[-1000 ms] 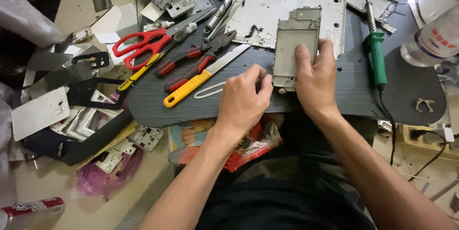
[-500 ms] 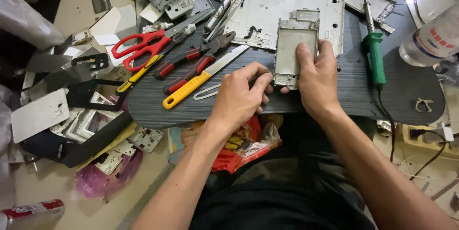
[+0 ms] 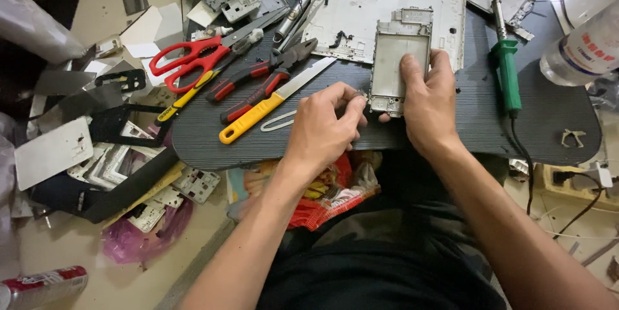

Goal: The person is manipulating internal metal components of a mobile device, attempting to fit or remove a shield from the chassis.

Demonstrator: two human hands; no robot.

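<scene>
Single head-worn view, steeply downward and close over the dark board's (image 3: 451,136) near edge and lap.
</scene>
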